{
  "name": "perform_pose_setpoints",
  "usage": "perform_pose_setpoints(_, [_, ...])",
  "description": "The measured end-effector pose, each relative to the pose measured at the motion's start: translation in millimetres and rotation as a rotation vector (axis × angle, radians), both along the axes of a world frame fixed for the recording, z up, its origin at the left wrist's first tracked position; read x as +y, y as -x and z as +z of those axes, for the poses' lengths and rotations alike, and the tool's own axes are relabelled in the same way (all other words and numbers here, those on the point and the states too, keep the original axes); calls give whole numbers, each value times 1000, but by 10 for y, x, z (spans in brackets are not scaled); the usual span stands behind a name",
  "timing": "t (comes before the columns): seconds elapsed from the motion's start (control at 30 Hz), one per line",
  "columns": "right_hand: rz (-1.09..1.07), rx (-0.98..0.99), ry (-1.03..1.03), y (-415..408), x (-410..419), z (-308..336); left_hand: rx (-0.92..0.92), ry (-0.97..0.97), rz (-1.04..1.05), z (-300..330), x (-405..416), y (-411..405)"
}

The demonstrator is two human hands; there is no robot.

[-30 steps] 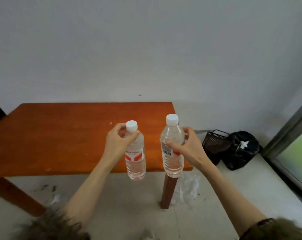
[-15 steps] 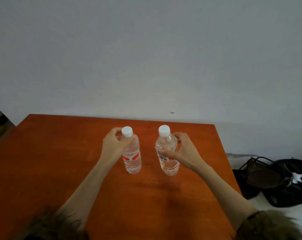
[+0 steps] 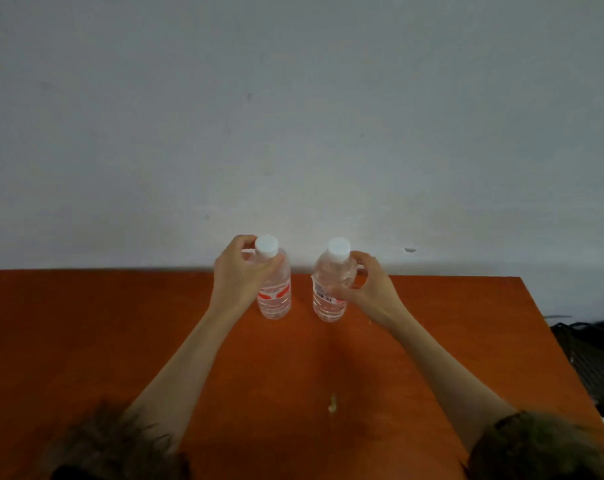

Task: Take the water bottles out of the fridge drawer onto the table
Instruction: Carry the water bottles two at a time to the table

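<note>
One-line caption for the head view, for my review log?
Left hand and right hand each grip an upright water bottle, left bottle and right bottle, over the orange table.

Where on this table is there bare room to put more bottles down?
The table is bare on its whole left part, left of the left hand and its bottle. The near middle between the forearms is free too, and the right side beyond the right hand. Only the gap beside the right bottle is tight.
</note>
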State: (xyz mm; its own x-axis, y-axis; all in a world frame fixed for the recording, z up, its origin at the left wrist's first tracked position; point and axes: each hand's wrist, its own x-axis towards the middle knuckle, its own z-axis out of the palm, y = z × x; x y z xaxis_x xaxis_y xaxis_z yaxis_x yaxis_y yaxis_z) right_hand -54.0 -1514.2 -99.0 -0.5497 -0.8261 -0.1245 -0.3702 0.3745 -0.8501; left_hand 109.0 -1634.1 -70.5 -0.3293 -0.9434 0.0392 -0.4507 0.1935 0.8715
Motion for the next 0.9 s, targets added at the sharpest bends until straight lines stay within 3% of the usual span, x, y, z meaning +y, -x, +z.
perform_pose_setpoints(0.33, [148,-199,-31,214,-551,-41,11,-6,-181,-143,-482,274])
perform_pose_setpoints(0.9, [247,-374,-77,243,-590,-90,58,-64,-250,-147,-423,164])
